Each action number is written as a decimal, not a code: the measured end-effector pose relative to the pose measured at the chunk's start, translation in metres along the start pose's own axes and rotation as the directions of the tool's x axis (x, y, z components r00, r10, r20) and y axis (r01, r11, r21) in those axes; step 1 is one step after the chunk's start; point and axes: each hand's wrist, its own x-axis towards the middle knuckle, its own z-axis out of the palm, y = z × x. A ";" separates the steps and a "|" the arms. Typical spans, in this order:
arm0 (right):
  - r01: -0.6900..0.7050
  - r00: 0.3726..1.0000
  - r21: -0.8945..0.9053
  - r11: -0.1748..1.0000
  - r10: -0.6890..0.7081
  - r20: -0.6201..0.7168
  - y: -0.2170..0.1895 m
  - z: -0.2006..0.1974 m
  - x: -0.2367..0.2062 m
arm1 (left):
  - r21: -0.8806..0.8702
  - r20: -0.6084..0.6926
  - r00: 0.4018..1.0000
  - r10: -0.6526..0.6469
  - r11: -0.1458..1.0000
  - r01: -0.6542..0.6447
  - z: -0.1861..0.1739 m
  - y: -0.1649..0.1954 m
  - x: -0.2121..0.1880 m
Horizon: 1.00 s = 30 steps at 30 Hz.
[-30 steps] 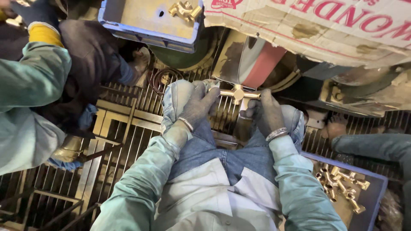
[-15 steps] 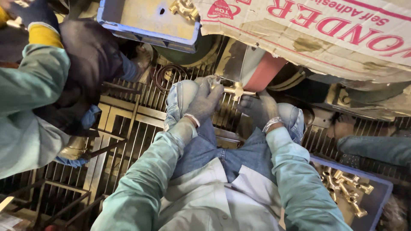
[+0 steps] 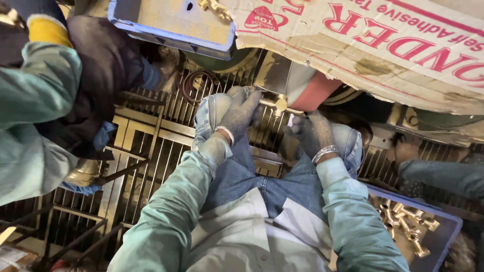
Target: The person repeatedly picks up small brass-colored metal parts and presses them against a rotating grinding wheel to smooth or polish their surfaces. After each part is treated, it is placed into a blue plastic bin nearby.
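Both gloved hands' fingers [image 3: 242, 103] curled around brass fitting [image 3: 280, 104].

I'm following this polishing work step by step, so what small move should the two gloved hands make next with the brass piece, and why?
Probably ease the brass fitting a little further against the red-edged wheel. The left hand grips one end and the right hand is at the other, and the fitting sits right at the wheel's edge, though contact is hard to confirm.
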 end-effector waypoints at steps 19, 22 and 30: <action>0.054 0.963 -0.236 0.970 -0.113 -0.243 0.000 0.011 0.003 | 0.223 -0.154 0.980 -0.128 0.962 0.161 0.006 0.011 0.005; 0.204 0.947 -0.277 0.939 -0.261 -0.187 0.006 0.011 -0.012 | 0.052 -0.017 0.999 -0.042 0.998 0.043 0.001 0.005 -0.004; 0.467 0.824 -0.598 0.652 -0.567 0.025 0.010 0.031 -0.079 | -0.282 0.160 0.986 -0.051 0.955 0.095 -0.005 -0.002 -0.021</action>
